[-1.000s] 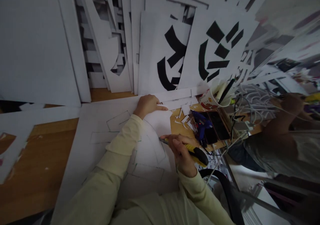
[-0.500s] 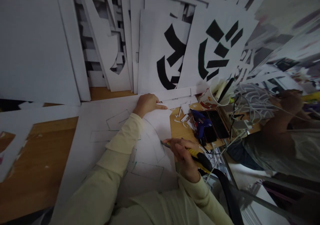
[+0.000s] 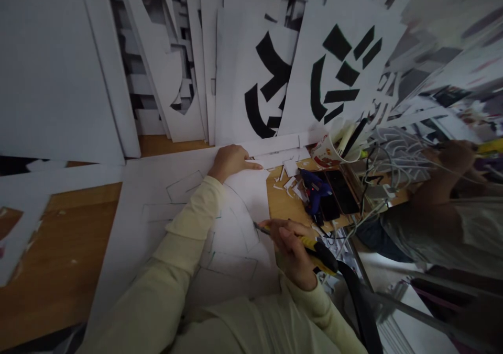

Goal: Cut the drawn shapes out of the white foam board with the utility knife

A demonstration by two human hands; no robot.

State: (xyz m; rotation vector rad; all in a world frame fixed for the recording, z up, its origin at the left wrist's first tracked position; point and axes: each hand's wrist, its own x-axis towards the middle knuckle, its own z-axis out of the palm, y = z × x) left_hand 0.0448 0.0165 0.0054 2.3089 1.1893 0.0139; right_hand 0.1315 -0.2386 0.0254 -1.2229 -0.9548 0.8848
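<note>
A cut along the drawn curve [image 3: 244,200] is apparently being made in the white sheet [image 3: 145,186], which is being carried by the tabletop [image 3: 279,202] and being pressed near its far edge by the left hand [image 3: 230,161], thumb spread; whether its other fingers are being clamped cannot be told. The cutter [image 3: 320,252] is being gripped in the right hand's [image 3: 291,244] fingers; steady, guided pressure is probably being called for. Room is being limited rightward by scraps [image 3: 290,182] and the glue gun [image 3: 314,189], and beyond the far edge by standing boards [image 3: 236,71].
</note>
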